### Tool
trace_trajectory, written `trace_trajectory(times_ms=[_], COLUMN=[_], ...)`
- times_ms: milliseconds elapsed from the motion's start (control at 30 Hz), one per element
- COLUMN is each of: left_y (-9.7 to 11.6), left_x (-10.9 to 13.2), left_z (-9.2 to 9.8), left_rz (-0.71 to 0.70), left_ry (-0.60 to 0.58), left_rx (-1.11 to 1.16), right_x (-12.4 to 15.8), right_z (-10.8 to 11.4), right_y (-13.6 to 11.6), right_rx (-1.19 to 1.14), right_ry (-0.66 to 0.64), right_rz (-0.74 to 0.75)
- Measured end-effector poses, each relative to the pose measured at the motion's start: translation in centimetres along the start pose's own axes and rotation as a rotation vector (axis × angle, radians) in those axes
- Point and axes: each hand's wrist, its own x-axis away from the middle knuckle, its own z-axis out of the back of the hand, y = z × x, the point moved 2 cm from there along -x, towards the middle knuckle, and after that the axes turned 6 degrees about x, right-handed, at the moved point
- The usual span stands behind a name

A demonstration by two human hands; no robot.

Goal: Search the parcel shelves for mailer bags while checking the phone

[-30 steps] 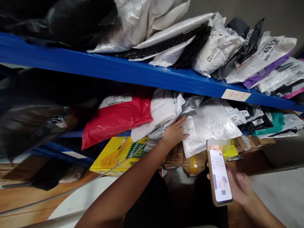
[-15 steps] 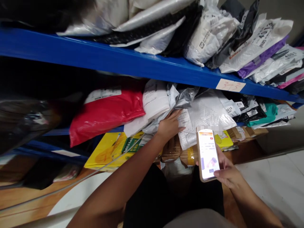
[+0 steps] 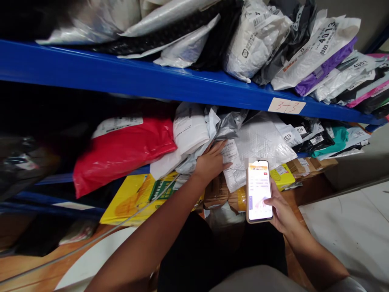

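— Now, what is touched by the left hand [image 3: 209, 162]?
— A white bubble mailer [image 3: 261, 142] on the lower shelf; its paper label [image 3: 230, 153] is pressed under flat, spread fingers, with nothing clasped in the grip.
— And the right hand [image 3: 281, 209]?
— A phone [image 3: 258, 190] is gripped there, screen lit, held just below the mailer.
— What is seen beside it?
— A red parcel [image 3: 121, 152] to the left, and a blue shelf beam [image 3: 152, 81] above, tagged with what seems to read "3-3" [image 3: 286, 106].
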Motion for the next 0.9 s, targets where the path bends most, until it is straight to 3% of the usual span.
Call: trace_trajectory(times_ms=[167,467,700,900], left_y=[0.03,-0.04,0.16,0.01], left_x=[-0.02,-0.02,-0.06,-0.10], left_z=[-0.06,-0.37,-0.10,-0.18], left_rz=[0.018,0.020,0.024,0.027], left_ry=[-0.010,-0.036,-0.058,-0.061], left_rx=[0.035,-0.018,-0.039,-0.055], right_x=[-0.62,0.23,0.20,0.35], right_z=[0.04,0.18,0.50,0.06], right_y=[0.68,0.66,0.79,0.55], right_rx=[0.055,0.133,0.035,0.070], right_ry=[0.058,-0.057,-0.131,-0.159], right_rz=[0.050,0.158,0.047,0.090])
